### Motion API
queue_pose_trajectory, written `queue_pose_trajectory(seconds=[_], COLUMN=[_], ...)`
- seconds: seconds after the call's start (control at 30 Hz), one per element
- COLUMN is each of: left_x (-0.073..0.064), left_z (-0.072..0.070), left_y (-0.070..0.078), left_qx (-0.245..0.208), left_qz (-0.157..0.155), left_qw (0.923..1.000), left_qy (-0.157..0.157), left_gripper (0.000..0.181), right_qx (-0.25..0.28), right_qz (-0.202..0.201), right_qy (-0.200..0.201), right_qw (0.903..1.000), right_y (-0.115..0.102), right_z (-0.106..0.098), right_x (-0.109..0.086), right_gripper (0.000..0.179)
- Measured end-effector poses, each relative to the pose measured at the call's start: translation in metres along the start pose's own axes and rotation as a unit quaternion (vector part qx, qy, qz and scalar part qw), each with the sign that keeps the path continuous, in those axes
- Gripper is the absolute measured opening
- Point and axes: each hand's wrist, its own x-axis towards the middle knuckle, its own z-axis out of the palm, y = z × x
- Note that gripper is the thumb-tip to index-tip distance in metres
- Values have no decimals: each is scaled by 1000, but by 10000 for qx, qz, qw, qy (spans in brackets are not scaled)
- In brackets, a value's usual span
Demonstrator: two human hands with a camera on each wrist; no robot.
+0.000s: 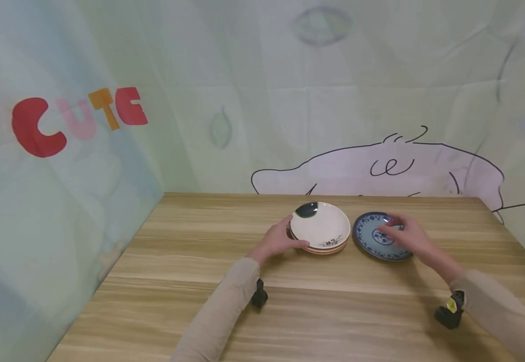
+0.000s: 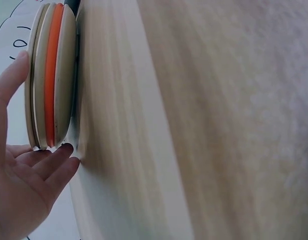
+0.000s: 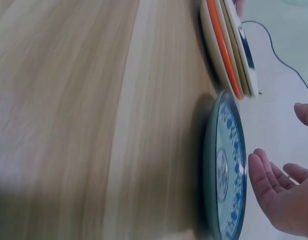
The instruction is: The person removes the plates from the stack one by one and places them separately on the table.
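Observation:
A stack of plates point(image 1: 323, 229) stands on the wooden table, its white top plate marked with a dark patch and small flowers. An orange-edged plate point(image 2: 52, 75) shows lower in the stack in the left wrist view. My left hand point(image 1: 277, 239) holds the stack's left edge, the thumb at the near rim and the fingers farther round. Just right of the stack lies a blue-and-white patterned plate point(image 1: 371, 242). Over its right half hovers my right hand point(image 1: 409, 236), fingers loosely spread and holding nothing; the right wrist view shows a gap between hand and plate.
Light wood tabletop point(image 1: 298, 317) runs toward me in front of the plates. Behind its far edge hangs a printed cloth backdrop point(image 1: 226, 100), with another side of cloth at the left. Each wrist carries a small black device point(image 1: 259, 294).

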Motion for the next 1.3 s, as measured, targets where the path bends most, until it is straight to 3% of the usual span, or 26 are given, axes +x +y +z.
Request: queue_pose_trajectory(seconds=[0.47,0.8,1.3], left_x=[0,-2,-5], left_z=[0,-1,-1], left_y=[-1,3,5], left_qx=[29,6,21], left_qz=[-19,-44,0], left_qw=[10000,10000,10000], left_qy=[30,36,50], left_gripper=[98,98,97], right_qx=[-179,-121,-6], right_qz=[16,-7,-47], right_qy=[-322,-29,583], right_qw=[9993,9999,9983], right_y=[-18,-21,-22], right_z=[37,64,78], right_x=[21,32,32], right_gripper=[77,71,54])
